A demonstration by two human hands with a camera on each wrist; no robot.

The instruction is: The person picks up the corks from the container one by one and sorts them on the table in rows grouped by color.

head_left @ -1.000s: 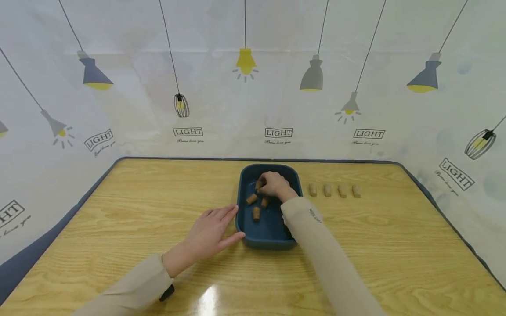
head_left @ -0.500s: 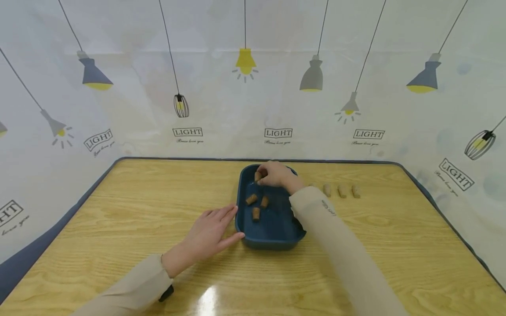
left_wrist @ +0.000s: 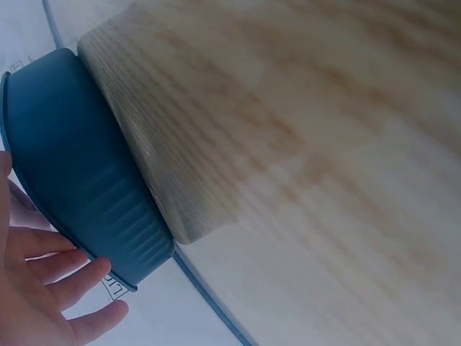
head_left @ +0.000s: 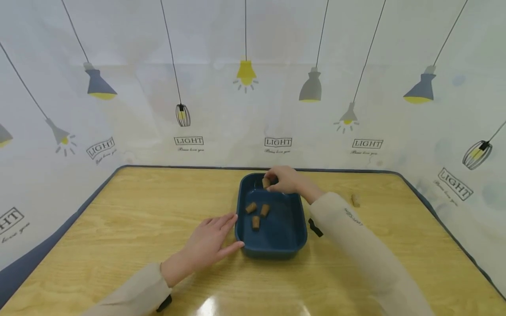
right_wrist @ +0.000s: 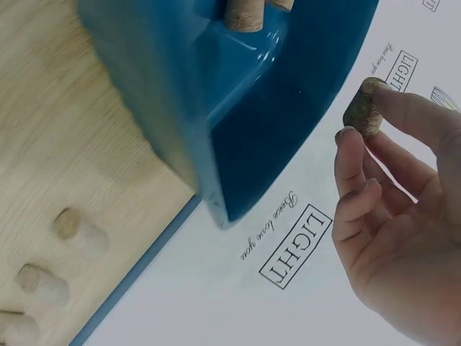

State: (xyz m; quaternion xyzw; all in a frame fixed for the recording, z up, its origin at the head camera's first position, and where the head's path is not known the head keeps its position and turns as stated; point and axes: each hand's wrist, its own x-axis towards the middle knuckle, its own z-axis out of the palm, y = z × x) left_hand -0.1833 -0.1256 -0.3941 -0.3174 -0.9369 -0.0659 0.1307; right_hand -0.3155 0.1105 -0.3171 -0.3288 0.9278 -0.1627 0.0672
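Observation:
My right hand (head_left: 286,180) pinches a cork (right_wrist: 364,108) between thumb and fingertips, above the far end of the dark blue tray (head_left: 272,250). Three brown corks lie loose on the tray floor, one of them a tilted cork (head_left: 251,207) near the left wall. My left hand (head_left: 205,239) rests at the tray's left side, fingers spread and fairly straight, with fingertips at the rim. In the left wrist view, the left hand's fingers (left_wrist: 75,281) lie along the ribbed outer wall's edge.
To the right of the tray, a cork (head_left: 356,200) stands on the wooden table (head_left: 158,197). The right sleeve (head_left: 356,237) hides others of that row; the right wrist view shows a table cork (right_wrist: 47,285) among them. A printed wall sheet (head_left: 221,105) rises behind.
My right hand has lifted a cork up from the tray floor and carried it slightly right. The left hand has stayed at the rim. The head view has tilted up a little.

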